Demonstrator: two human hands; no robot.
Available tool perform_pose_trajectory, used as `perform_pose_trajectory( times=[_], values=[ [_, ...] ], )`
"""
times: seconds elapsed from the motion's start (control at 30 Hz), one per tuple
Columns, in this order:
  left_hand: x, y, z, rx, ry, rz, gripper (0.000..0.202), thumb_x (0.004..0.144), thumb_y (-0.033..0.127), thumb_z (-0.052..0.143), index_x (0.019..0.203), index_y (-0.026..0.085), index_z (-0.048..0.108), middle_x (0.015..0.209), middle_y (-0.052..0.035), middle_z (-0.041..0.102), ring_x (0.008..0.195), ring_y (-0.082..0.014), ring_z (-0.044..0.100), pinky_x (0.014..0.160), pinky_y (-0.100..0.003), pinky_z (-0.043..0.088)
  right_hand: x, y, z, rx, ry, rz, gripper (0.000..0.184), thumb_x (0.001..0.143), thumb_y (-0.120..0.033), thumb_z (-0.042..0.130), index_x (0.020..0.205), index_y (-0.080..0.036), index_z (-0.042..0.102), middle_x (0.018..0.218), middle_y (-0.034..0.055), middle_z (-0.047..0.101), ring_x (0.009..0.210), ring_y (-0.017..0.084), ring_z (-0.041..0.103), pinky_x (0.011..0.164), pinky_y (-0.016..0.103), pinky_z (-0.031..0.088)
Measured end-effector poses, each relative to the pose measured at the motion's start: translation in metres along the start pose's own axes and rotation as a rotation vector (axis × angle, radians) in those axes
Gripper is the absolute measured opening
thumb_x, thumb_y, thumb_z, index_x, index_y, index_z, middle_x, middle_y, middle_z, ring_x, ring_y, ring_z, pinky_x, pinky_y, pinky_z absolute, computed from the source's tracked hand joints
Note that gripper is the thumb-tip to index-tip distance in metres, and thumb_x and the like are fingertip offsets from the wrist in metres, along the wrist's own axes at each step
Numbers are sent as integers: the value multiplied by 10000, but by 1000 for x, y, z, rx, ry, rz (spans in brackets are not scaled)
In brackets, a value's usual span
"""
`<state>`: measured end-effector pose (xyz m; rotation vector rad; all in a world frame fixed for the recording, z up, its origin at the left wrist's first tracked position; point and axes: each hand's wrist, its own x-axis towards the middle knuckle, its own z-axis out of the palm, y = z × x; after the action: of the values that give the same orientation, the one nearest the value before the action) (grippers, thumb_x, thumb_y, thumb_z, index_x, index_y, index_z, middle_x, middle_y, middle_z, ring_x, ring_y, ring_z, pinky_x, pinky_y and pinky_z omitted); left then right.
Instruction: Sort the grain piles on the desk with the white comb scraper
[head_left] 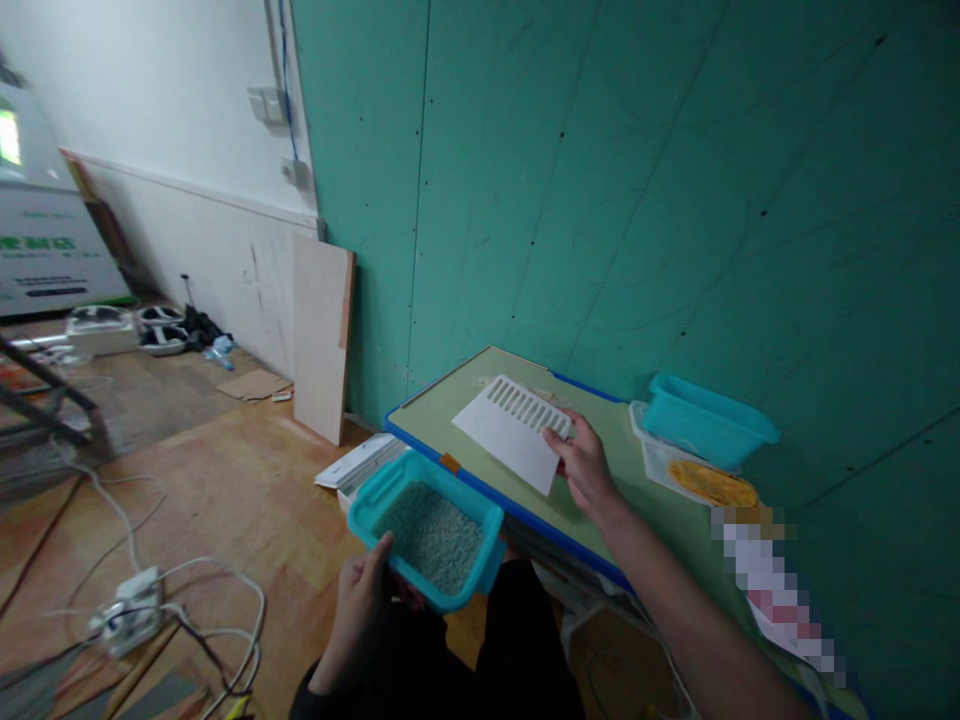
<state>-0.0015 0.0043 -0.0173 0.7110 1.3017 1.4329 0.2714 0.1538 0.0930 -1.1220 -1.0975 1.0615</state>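
My left hand (360, 592) grips the near rim of a teal plastic bin (480, 515) filled with pale green-grey granules (431, 537), holding it over my lap just off the desk's left edge. My right hand (583, 462) pinches the right side of a white slotted plastic scoop (510, 425), which hovers tilted above the green desk top (457, 405). The scoop's slotted end points away from me.
A second teal bin (709, 420) stands at the desk's far right on a clear packet with yellow contents (709, 483). The green wall is right behind the desk. White boxes (360, 465), a leaning board (322, 335) and a power strip with cables (131, 610) are on the wooden floor.
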Motion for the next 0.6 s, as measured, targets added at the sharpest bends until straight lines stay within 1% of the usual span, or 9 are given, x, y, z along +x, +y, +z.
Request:
perform_pose_trajectory(
  times=[0.03, 0.07, 0.17, 0.27, 0.33, 0.4, 0.47, 0.53, 0.6],
  values=[
    [0, -1, 0, -18, -18, -15, 616, 833, 661, 776, 382, 256, 664, 426, -96, 649, 392, -232, 582, 519, -380, 554, 3, -5, -14, -29, 22, -25, 799, 566, -544, 1037, 1224, -237, 702, 907, 62, 848, 769, 302, 792, 591, 345, 583],
    [-1, -2, 0, -34, -22, -24, 621, 863, 651, 760, 392, 255, 677, 432, -97, 653, 395, -230, 584, 525, -374, 546, 6, -9, -29, -66, 38, -50, 766, 568, -578, 1041, 1170, -228, 722, 889, 72, 849, 787, 313, 800, 606, 353, 588],
    [-3, -3, 2, -57, -6, -34, 656, 909, 656, 732, 385, 270, 653, 428, -92, 643, 386, -230, 574, 528, -373, 521, 14, -18, -82, -243, 91, -142, 647, 600, -718, 985, 930, -209, 760, 833, 106, 846, 830, 343, 812, 688, 399, 619],
    [-6, 3, 6, -31, 29, -24, 667, 902, 671, 734, 368, 293, 600, 413, -79, 615, 392, -243, 571, 546, -390, 521, 12, -18, -133, -447, 220, -283, 571, 681, -727, 913, 912, -218, 800, 881, 119, 871, 914, 365, 823, 788, 443, 638],
    [-9, 8, 8, -11, 54, -16, 629, 878, 649, 756, 379, 308, 583, 410, -70, 603, 415, -257, 583, 551, -397, 522, 5, -15, -159, -553, 263, -324, 516, 736, -702, 865, 928, -226, 817, 921, 126, 886, 935, 369, 832, 835, 461, 639],
    [-12, 13, 10, -1, 53, -23, 579, 859, 613, 774, 399, 321, 577, 413, -65, 601, 459, -278, 613, 552, -398, 524, -5, -12, -175, -641, 284, -336, 471, 780, -678, 809, 928, -231, 823, 936, 132, 893, 925, 372, 840, 836, 464, 632],
    [-13, 16, 11, 6, 35, -34, 563, 878, 575, 751, 407, 327, 567, 410, -64, 597, 499, -297, 646, 572, -402, 535, -14, -9, -181, -711, 296, -347, 445, 809, -657, 754, 923, -232, 824, 926, 135, 894, 906, 375, 843, 806, 454, 618],
    [-14, 18, 12, 12, 16, -44, 597, 933, 532, 682, 391, 326, 541, 399, -66, 584, 493, -297, 644, 601, -407, 541, -20, -8, -178, -754, 292, -363, 425, 833, -641, 707, 905, -236, 816, 895, 130, 889, 878, 370, 838, 770, 435, 600],
    [-15, 20, 12, 49, 25, -38, 627, 973, 494, 624, 381, 316, 524, 411, -71, 601, 467, -275, 611, 607, -398, 530, -21, -6, -170, -769, 269, -374, 409, 858, -634, 674, 878, -245, 796, 864, 122, 881, 848, 358, 828, 746, 418, 586]
  ],
)
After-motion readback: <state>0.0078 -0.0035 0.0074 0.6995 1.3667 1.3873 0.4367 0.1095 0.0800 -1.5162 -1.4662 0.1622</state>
